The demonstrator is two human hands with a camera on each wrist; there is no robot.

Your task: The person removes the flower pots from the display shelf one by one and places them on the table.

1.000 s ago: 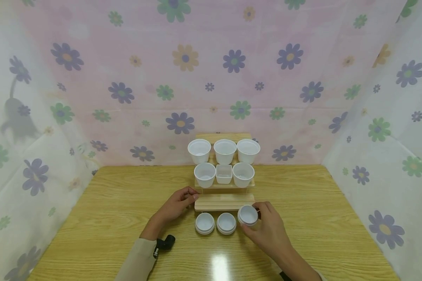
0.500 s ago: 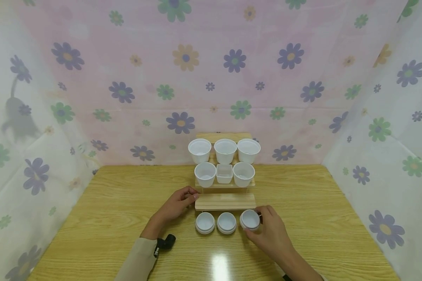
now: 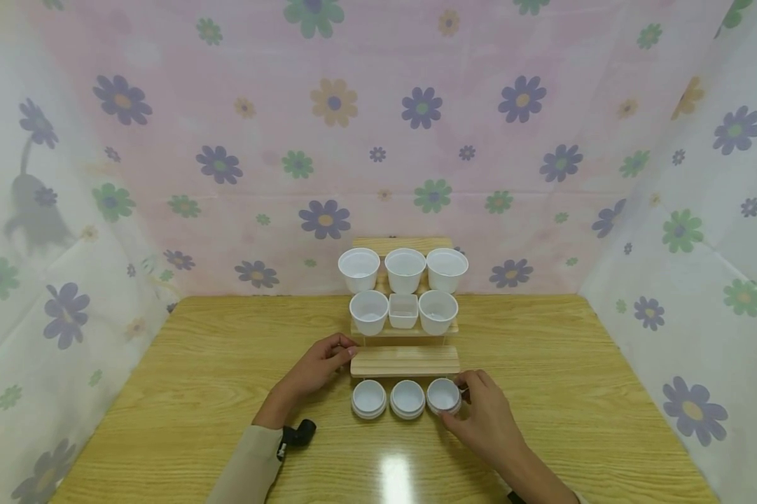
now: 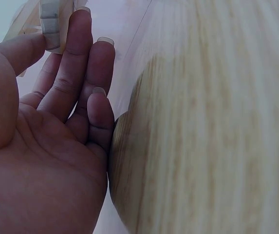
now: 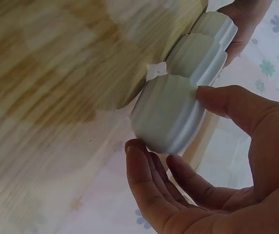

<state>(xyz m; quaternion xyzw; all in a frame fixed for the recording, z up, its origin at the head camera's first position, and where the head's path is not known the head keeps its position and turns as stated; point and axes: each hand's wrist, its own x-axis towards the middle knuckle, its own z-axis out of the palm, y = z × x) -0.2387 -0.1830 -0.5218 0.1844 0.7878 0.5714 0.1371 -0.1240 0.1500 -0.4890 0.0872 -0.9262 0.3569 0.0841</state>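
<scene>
My right hand [image 3: 490, 418] holds a small ridged white cup [image 3: 444, 396] between thumb and fingertips, upright at the right end of a front row of three. The right wrist view shows the thumb on the near side of this cup [image 5: 164, 117] and the fingers at its other side. Two matching cups stand left of it, a middle cup [image 3: 407, 397] and a left cup [image 3: 369, 397]. My left hand [image 3: 316, 364] pinches the left end of the lowest step of a wooden tiered stand [image 3: 405, 361]; the step end [image 4: 50, 24] shows between thumb and forefinger.
Larger white tubs [image 3: 406, 271] line the top tier. On the middle tier, a small square container [image 3: 404, 311] sits between two round tubs. The wood-grain table [image 3: 239, 350] ends at flowered cloth [image 3: 384, 126] behind and on both sides.
My right hand has lowered the right cup and shifted it slightly left into line with the other two. The left hand stays at the stand.
</scene>
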